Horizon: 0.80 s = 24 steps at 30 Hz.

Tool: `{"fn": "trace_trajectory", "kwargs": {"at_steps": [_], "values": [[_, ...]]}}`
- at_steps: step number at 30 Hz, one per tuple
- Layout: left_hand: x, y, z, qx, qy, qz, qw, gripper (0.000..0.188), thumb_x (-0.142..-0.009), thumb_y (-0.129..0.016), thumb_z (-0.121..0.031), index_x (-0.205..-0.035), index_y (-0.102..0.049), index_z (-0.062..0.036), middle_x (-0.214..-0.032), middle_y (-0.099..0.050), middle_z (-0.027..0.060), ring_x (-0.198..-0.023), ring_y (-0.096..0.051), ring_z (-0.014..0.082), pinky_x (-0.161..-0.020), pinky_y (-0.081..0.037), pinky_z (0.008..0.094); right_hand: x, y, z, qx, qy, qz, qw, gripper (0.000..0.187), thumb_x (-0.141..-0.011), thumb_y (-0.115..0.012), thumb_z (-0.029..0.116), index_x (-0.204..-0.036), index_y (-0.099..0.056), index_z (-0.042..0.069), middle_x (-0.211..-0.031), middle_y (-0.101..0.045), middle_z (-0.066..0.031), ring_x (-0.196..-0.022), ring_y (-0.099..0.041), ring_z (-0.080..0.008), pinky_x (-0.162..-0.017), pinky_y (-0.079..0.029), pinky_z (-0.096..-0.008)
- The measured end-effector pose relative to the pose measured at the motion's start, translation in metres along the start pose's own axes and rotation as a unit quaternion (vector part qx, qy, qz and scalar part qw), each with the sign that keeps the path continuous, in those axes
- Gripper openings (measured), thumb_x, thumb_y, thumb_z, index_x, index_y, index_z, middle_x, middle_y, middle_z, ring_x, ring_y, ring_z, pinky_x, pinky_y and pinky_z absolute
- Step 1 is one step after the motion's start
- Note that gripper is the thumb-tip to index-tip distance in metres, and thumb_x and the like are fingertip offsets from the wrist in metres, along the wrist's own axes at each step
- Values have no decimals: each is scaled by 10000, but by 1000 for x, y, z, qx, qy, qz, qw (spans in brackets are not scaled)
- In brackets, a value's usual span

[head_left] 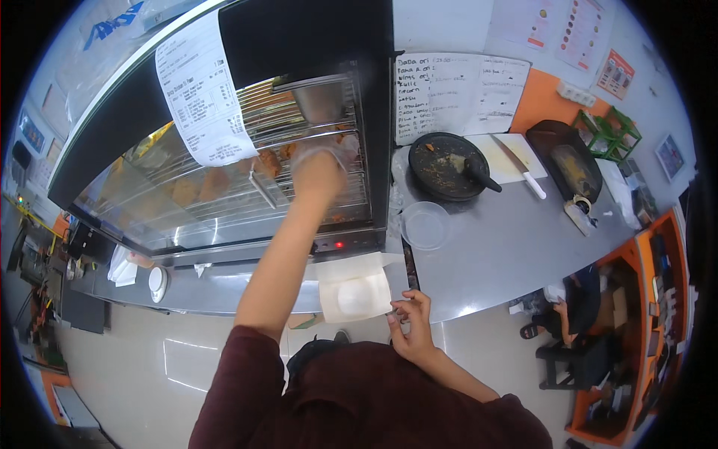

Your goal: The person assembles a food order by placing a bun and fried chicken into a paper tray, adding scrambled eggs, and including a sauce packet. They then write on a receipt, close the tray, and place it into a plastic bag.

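Observation:
My left hand (320, 170) reaches into a glass-fronted food warmer (381, 150), with clear thin plastic about its fingers. Pieces of fried chicken (268, 162) lie on the wire rack beside it. The fingers are blurred and covered, so their grip is hidden. At the counter's front edge stands an open paper food box (329, 299) with a white rounded mound (353, 297), which looks like rice, inside. Closed on the box's right corner are the thumb and fingers of my right hand (410, 328).
A paper slip (206, 97) hangs over the warmer's glass. Right of it are a stone mortar (437, 176) with its pestle (482, 176), a clear round tub (426, 226) and a knife (517, 165) on a white board. A person (572, 307) is low at the right, by orange shelves (643, 299).

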<state>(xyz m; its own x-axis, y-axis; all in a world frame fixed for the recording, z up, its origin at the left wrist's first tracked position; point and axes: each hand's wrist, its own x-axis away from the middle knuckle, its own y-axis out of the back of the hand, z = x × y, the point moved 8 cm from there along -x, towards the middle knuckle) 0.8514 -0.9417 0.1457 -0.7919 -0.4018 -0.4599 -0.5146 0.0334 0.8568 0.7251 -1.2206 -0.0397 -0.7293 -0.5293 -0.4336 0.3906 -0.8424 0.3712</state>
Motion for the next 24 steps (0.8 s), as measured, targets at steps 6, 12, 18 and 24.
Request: {"fn": "trace_trajectory", "kwargs": {"at_steps": [6, 12, 18, 24], "values": [[-22, -5, 0, -102, -83, -149, 980, 342, -865, -637, -408, -840, -737, -82, -746, -704, 119, -756, -714, 288, -741, -557, 458, 7, 10, -2, 4, -10, -18, 1000, 370, -868, -691, 62, -1221, -581, 43, -1317, -425, -199, -909, -567, -253, -741, -501, -334], [-32, -16, -3, -158, -119, -161, 967, 387, -879, -598, -258, -1197, -624, -39, -1090, -675, 203, -956, -688, 354, -794, -568, 465, 19, 25, -9, 19, -24, -34, 999, 384, -843, -705, 12, -1200, -567, 42, -1321, -406, -170, -847, -548, -182, -702, -474, -301], [-33, -36, 18, -177, -65, -83, 979, 384, -892, -595, -222, -1216, -618, -16, -1070, -688, 234, -993, -693, 376, -789, -576, 467, 25, 29, -17, 26, -38, -34, 998, 381, -850, -692, 32, -1212, -573, 44, -1322, -411, -208, -920, -552, -241, -712, -493, -319], [-10, -10, 31, 67, -77, -26, 994, 314, -910, -619, -240, -1030, -699, 38, -953, -715, 197, -914, -707, 344, -741, -567, 449, 26, 30, -18, 27, -53, -33, 998, 365, -862, -680, 17, -1208, -566, 43, -1319, -407, -192, -838, -557, -200, -698, -487, -308]]}}
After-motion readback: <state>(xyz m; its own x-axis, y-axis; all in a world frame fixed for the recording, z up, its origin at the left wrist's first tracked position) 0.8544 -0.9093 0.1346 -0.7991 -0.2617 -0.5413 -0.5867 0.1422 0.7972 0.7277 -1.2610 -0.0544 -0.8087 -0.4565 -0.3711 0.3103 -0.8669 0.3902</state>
